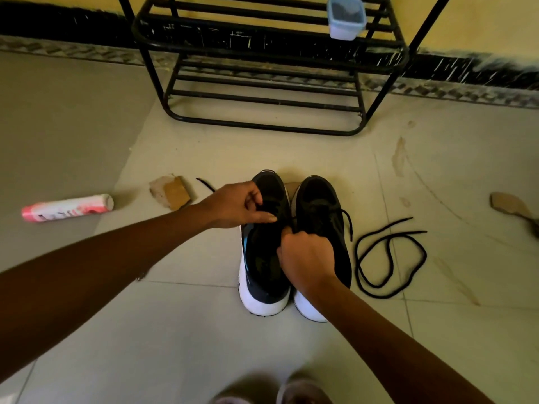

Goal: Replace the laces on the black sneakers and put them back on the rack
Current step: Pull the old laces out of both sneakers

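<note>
Blurred pale footwear fills the bottom edge. Mid-frame on glossy floor tiles, both hands, left and right, pinch thin lace over black mesh sneakers (chunky white soles). A loose corded lace coils to the right; no lettering is legible on the pink-white tube.

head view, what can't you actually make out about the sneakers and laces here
- Eyelets and lacing of the left sneaker: hidden by the left hand and right hand; the black upper is too dark.
- What the fingers pinch: covered by the hands themselves.
- Short lace end by the left hand: its far part runs behind the hand.
- Loose lace on the floor: old or new, cannot tell.
- Rack: its top is cut off by the upper edge.
</note>
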Demonstrator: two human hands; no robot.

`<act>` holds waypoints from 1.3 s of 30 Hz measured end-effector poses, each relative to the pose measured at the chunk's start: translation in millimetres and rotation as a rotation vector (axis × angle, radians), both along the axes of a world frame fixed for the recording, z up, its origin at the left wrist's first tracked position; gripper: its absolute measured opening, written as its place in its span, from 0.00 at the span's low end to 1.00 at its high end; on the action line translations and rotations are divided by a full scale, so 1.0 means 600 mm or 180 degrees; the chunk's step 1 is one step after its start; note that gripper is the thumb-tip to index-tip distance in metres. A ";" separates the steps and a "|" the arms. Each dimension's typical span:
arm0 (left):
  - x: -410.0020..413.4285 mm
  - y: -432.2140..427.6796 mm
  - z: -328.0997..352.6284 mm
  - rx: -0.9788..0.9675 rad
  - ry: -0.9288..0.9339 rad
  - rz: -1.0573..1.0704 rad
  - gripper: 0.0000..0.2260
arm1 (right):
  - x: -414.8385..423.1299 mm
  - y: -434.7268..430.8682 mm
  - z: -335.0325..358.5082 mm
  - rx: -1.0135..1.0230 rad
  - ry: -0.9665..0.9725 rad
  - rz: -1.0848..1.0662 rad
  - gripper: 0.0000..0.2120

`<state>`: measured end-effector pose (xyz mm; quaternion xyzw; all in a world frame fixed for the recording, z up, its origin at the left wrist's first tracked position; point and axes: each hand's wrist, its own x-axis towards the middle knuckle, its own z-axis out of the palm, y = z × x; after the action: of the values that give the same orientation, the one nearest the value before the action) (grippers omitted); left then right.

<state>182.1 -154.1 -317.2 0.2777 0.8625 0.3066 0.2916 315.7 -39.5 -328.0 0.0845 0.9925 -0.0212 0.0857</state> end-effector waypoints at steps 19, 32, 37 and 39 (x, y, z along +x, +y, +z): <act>-0.045 -0.042 0.027 -0.1582 0.2472 -0.0494 0.07 | -0.002 -0.003 0.000 0.0038 -0.0190 -0.0049 0.10; -0.146 -0.191 0.019 -0.2056 0.1949 0.0915 0.04 | 0.000 -0.001 -0.001 0.0050 -0.0099 -0.0080 0.10; -0.098 -0.168 -0.014 -0.1443 0.0693 -0.0179 0.18 | -0.008 0.004 0.005 -0.0237 -0.0113 -0.0200 0.12; -0.069 -0.128 -0.018 -0.1192 0.0526 -0.0449 0.17 | -0.017 0.016 0.010 -0.0515 -0.0059 -0.0334 0.17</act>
<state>140.9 -230.9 -327.8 0.3025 0.9038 0.0960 0.2872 305.4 -29.9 -321.7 0.1293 0.9809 -0.1049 0.1001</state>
